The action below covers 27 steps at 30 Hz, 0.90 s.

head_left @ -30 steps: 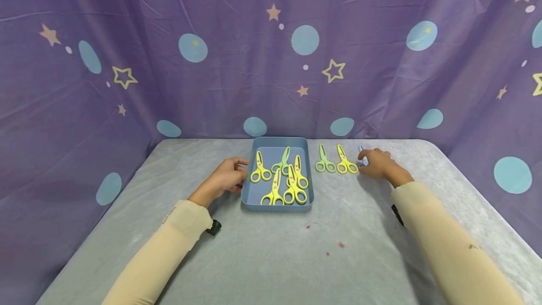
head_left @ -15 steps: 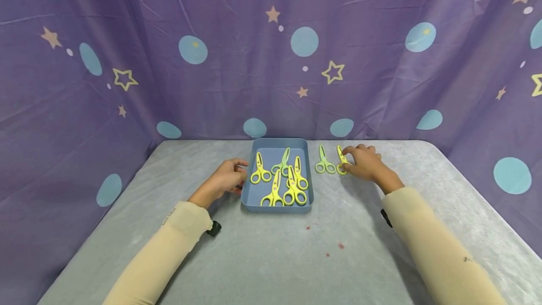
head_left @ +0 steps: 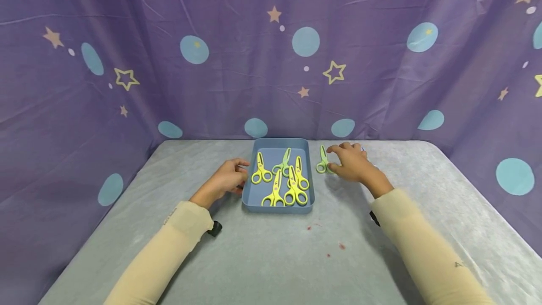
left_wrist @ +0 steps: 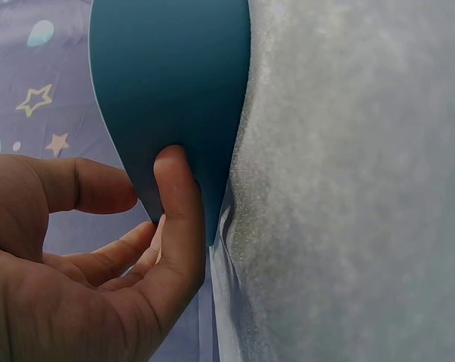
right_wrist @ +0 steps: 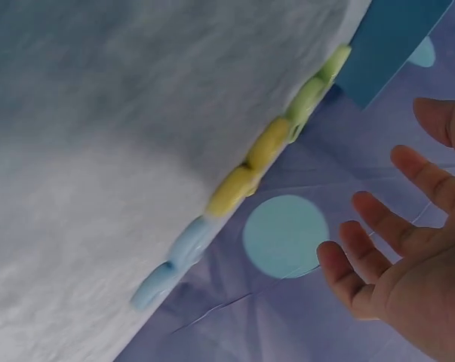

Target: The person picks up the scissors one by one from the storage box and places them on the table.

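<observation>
My left hand [head_left: 226, 176] is at the left side of a blue-grey tray [head_left: 277, 210]. In the left wrist view one finger [left_wrist: 176, 181] lies against the tray's outer wall, with the others by its rim. My right hand [head_left: 353, 164] is spread over the scissors on the table, holding nothing. Three scissors stand in a row in the right wrist view: light green scissors [right_wrist: 306, 98], yellow scissors [right_wrist: 246, 167] and light blue scissors [right_wrist: 174, 260]. From the head, my right hand covers the yellow pair and most of the blue; the green scissors [head_left: 323, 159] show beside the fingertips.
Inside the tray lie several yellow scissors [head_left: 295, 196] and light green scissors [head_left: 282, 166]. A grey cloth [head_left: 271, 258] covers the table, with small red marks [head_left: 341, 246] near the front. A purple patterned curtain [head_left: 237, 93] hangs behind and at the sides.
My right hand has moved left along the row, from the blue scissors past the yellow pair to near the green ones. My left hand has stayed by the tray.
</observation>
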{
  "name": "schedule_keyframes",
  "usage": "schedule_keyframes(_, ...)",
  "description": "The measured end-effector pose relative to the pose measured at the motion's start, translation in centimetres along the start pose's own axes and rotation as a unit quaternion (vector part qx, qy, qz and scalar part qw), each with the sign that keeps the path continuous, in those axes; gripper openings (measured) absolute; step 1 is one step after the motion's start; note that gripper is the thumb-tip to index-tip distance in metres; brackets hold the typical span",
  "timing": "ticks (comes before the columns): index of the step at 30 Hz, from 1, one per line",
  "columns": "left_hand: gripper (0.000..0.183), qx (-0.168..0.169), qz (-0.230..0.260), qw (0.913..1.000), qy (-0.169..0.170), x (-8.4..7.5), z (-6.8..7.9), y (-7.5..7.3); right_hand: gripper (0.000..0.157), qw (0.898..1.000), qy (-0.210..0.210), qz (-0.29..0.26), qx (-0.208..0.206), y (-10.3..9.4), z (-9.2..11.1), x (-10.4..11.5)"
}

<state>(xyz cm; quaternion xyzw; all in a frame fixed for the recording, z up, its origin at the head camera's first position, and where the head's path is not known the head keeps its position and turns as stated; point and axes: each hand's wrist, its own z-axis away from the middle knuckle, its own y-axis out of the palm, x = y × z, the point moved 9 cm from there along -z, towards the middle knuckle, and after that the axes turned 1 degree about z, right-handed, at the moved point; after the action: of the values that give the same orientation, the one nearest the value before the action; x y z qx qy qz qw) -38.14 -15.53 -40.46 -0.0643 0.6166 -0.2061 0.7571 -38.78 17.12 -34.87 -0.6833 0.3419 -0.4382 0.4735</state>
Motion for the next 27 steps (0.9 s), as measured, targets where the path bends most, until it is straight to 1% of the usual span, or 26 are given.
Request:
schedule_keyframes(7,0.053,-0.001,-0.004,1.0000,0.001,0.1,-0.1,-0.2,0.047,1.000,-0.024,0.003,-0.003,0.2,-0.3,2.7)
schedule_keyframes(16,0.054,0.001,-0.003,1.0000,0.001,0.0,-0.1,-0.1,0.049,0.998,-0.046,0.027,0.019,0.5,-0.3,6.1)
schedule_keyframes(23,0.054,0.002,-0.002,1.0000,0.003,-0.1,0.1,0.0,0.052,0.995,-0.088,0.035,0.014,1.2,-0.1,8.2)
schedule_keyframes(27,0.054,0.002,0.000,1.0000,0.003,-0.1,0.0,0.0,0.053,0.994,-0.105,0.039,0.016,1.8,0.0,9.4)
